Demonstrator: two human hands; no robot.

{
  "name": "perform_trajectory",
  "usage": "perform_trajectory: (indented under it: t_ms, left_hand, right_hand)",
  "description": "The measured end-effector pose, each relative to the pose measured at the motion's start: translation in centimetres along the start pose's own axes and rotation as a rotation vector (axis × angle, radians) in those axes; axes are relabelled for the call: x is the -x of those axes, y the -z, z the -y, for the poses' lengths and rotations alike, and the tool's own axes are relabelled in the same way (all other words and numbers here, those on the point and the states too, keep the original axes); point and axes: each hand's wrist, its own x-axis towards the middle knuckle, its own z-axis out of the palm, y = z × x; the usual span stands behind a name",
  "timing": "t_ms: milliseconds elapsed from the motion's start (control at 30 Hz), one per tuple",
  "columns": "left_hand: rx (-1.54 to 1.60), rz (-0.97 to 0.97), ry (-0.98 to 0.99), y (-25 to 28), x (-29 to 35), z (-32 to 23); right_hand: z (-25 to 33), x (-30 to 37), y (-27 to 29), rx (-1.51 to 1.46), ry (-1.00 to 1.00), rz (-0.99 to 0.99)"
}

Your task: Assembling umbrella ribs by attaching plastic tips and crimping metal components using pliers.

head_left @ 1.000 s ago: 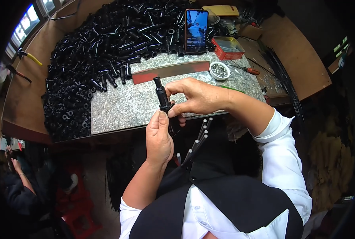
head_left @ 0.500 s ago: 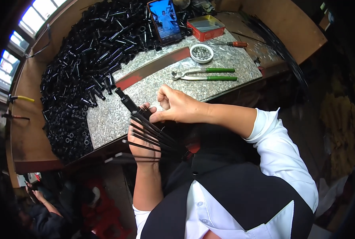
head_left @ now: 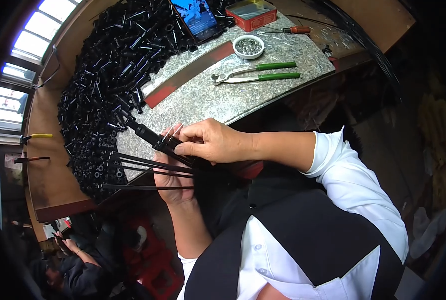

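A black umbrella frame (head_left: 148,134) slants across my hands, its tube end pointing up and left over the bench. Several thin black ribs (head_left: 153,160) fan out from it to the left, across my left palm. My left hand (head_left: 170,175) holds the frame from below, its fingertips showing behind the tube. From above, my right hand (head_left: 210,140) closes thumb and fingers on the frame's hub. A thin pale sliver shows by the right fingertips; I cannot tell what it is. The hub's underside is hidden by the hands.
On the speckled bench top (head_left: 198,107) lie green-handled pincers (head_left: 255,73), a white bowl (head_left: 248,46) of small metal bits, a red tin (head_left: 251,20), a screwdriver (head_left: 295,30) and a red-brown strip (head_left: 188,72). A phone (head_left: 195,20) leans by piled black tubular parts (head_left: 98,95). Another person (head_left: 78,260) works lower left.
My right hand has moved slightly left and down, its curled fingers now on the hub. The ribs have swung into a flatter fan. The whole view has shifted slightly.
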Motion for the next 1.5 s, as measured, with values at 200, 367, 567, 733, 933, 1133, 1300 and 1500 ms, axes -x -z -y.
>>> perform_trajectory:
  t_ms: [200, 367, 567, 733, 933, 1133, 1300, 1500]
  left_hand:
    - [0.006, 0.103, -0.006, 1.0, 0.5, 0.2]
    - [-0.053, 0.137, -0.027, 0.3, 0.5, 0.5]
    - [-0.115, 0.132, 0.007, -0.7, 0.4, 0.2]
    - [-0.037, 0.179, 0.004, 0.6, 0.3, 0.3]
    - [-0.091, 0.066, 0.008, 1.2, 0.3, -0.1]
    - [-0.076, 0.016, -0.008, 1.5, 0.4, -0.2]
    - [-0.133, 0.04, -0.036, 1.8, 0.1, 0.2]
    - [-0.107, 0.014, -0.022, 2.6, -0.1, -0.1]
  right_hand:
    - [-0.2, 0.1, -0.2, -0.117, -0.084, 0.052]
    - [-0.8, 0.0, 0.4, -0.118, -0.003, 0.075]
    - [-1.8, -0.4, 0.6, -0.117, 0.15, 0.096]
    - [-2.1, -0.4, 0.1, -0.088, 0.159, 0.027]
    - [-2.2, -0.5, -0.5, -0.118, 0.146, 0.007]
    - [-2.0, -0.7, -0.6, -0.127, 0.076, 0.052]
    - [-2.0, -0.9, -0.4, -0.126, 0.088, 0.056]
    - [-3.1, -1.4, -0.8, -0.146, 0.165, -0.017]
